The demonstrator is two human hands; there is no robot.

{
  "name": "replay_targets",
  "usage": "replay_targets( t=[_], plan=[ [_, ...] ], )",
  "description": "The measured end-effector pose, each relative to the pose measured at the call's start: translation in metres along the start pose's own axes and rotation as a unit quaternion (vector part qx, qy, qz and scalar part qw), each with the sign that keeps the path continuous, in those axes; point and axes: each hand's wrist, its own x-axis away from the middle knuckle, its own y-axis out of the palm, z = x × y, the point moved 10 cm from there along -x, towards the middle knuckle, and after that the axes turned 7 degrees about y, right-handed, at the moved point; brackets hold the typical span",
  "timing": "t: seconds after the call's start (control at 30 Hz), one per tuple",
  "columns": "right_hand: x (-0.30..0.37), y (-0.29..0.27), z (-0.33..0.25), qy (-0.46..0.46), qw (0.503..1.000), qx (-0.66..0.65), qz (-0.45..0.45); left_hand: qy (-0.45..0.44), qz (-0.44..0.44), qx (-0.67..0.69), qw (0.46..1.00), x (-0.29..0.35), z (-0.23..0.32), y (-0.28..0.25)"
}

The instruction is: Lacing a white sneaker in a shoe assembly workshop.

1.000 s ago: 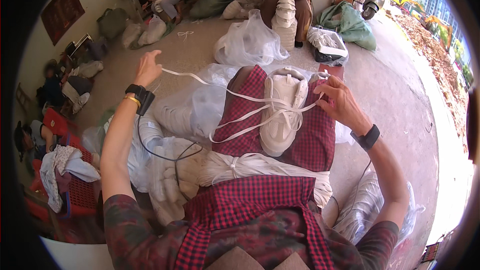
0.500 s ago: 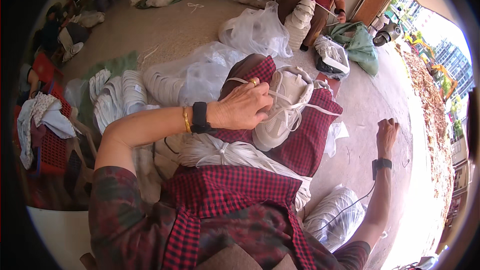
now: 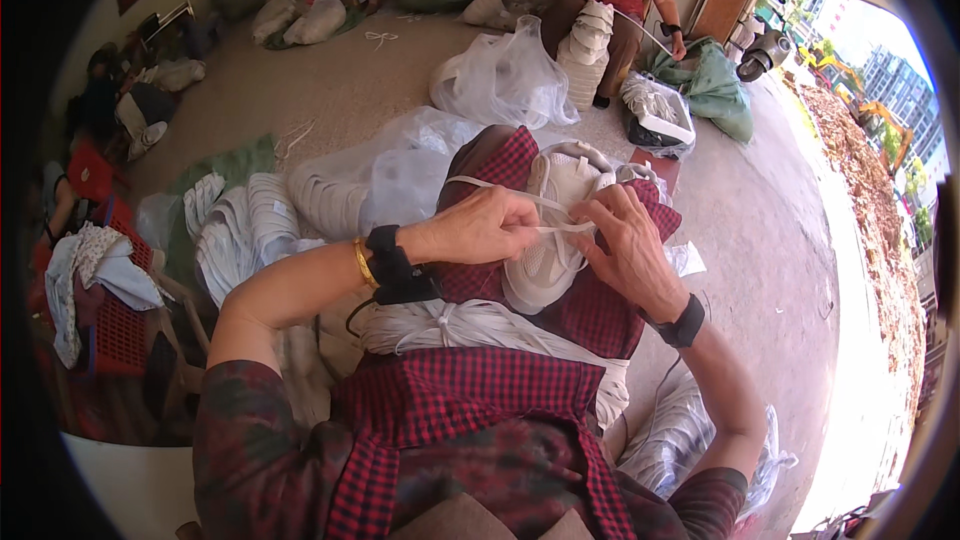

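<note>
Left edge: red crate point(image 3: 118, 335) with crumpled cloths point(image 3: 95, 275) over it. Next, at mid-left of the frame, stacked pale shoe pieces point(image 3: 240, 240) on the floor.

Centre: left hand point(image 3: 475, 227) comes in level from the left, over the shoe's left side. Its fingers are curled in and pinch the white lace point(image 3: 565, 229). One strand runs above the knuckles; another crosses toward the right hand point(image 3: 635, 255).

Pale shoe point(image 3: 535, 278) lies just right of centre on the person's lap, across the checked apron point(image 3: 605, 315), toe toward the lower edge. The left fingertips sit directly above its laced front, the right fingertips above its right side. Bundle of white laces point(image 3: 480, 325) lies just below the toe.

Right of the shoe: thumb and forefinger of the right hand stand either side of the lace; cannot tell whether they press together.

Change: half a second ago the right hand was far out at right, well apart from the shoe; now both hands meet over it. Judgement: handling has gone from a wide pull to close two-handed work on the lace.
</note>
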Motion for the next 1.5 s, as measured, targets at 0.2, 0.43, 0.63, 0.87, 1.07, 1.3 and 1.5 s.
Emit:
replay_targets(
  t=[0.2,0.43,0.63,0.87,1.07,1.3,1.5],
  plan=[
    [-0.004,0.016,0.054,0.248,0.904,-0.334,-0.102,0.026,-0.005,0.079,0.996,-0.013,-0.017,-0.029],
    [0.04,-0.087,0.146,0.283,0.815,-0.467,0.195,0.016,0.006,-0.059,0.998,-0.015,-0.009,-0.006],
    [0.067,-0.084,0.183,0.361,0.892,-0.233,0.139,0.091,0.081,-0.066,0.99,-0.014,-0.009,-0.008],
    [0.015,-0.042,0.077,0.166,0.979,-0.1,0.054,0.107,0.147,-0.273,0.945,-0.006,-0.001,-0.027],
    [0.001,0.001,0.037,0.071,0.996,-0.003,-0.052,0.111,0.102,-0.298,0.943,-0.02,-0.003,-0.022],
    [0.002,0.006,0.04,0.109,0.99,-0.083,-0.04,0.107,0.171,-0.352,0.914,0.002,-0.028,-0.093],
    [0.003,0.008,0.04,0.113,0.988,-0.097,-0.042,0.089,0.197,-0.384,0.897,0.027,-0.055,-0.132]
  ],
)
